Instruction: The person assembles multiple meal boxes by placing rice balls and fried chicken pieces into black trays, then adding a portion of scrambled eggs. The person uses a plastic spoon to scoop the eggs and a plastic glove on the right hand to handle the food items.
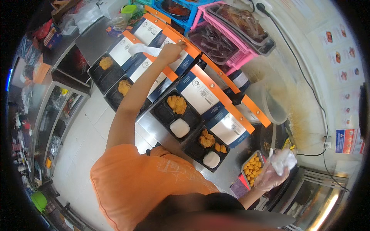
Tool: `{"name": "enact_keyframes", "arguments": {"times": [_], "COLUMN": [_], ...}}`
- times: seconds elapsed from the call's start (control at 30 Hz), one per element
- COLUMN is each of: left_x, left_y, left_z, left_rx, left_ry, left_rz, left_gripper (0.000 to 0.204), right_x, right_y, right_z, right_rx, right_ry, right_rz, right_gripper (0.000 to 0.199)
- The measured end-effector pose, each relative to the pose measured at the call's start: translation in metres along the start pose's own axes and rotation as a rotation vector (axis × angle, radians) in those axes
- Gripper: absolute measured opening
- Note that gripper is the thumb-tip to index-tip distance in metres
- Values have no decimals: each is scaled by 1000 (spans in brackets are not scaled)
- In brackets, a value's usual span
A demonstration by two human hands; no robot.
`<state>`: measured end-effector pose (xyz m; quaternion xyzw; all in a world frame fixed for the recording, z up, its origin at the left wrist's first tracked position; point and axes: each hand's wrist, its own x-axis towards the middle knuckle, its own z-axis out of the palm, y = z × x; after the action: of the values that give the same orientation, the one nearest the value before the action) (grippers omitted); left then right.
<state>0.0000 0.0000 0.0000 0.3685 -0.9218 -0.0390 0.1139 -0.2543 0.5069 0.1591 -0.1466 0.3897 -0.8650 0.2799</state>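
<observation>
My left arm reaches across a row of meal boxes. My left hand (172,53) has its fingers closed at the orange edge flap (187,47) of a box at the back. A white strip (143,49) passes beneath that hand and wrist. At the right, my right hand (273,178), in a clear plastic glove, grips a white wrapped bundle (284,161). Nearest it, a metal tray holds small golden nuggets (253,169). Two open black boxes in the middle hold fried chicken (177,104) and a white wrapped portion (179,128); the right one also has nuggets (220,148).
Two more open boxes at the left hold fried chicken pieces (106,63). Behind the lids stand a pink basket (239,57) and a blue crate (189,15). A clear tub (266,102) stands by the wall, where a black cable (296,65) hangs. Shelving (54,127) runs along the left.
</observation>
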Motion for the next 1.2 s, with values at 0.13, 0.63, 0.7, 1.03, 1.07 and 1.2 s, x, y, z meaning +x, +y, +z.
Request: {"name": "enact_keyframes", "arguments": {"times": [0.13, 0.63, 0.7, 1.03, 1.07, 1.2], "left_x": [12, 31, 35, -16, -23, -51], "left_y": [-11, -61, -59, -77, -78, -74], "left_z": [4, 3, -4, -42, -45, -50], "left_rx": [-63, -224, -181, -179, -189, -74], "left_ry": [32, 101, 74, 140, 151, 187], "left_rz": [100, -34, 66, 216, 221, 205], "left_gripper": [71, 65, 57, 15, 13, 13], "right_x": [19, 134, 143, 163, 164, 163], "right_y": [56, 196, 213, 239, 240, 259], "right_z": [85, 198, 201, 223, 230, 251], "right_rx": [-266, -498, -448, -301, -251, -195], "right_ry": [-81, -426, -525, -633, -588, -528], "right_rz": [38, 588, 650, 899, 916, 1097], "right_gripper": [74, 77, 76, 84, 84, 79]}}
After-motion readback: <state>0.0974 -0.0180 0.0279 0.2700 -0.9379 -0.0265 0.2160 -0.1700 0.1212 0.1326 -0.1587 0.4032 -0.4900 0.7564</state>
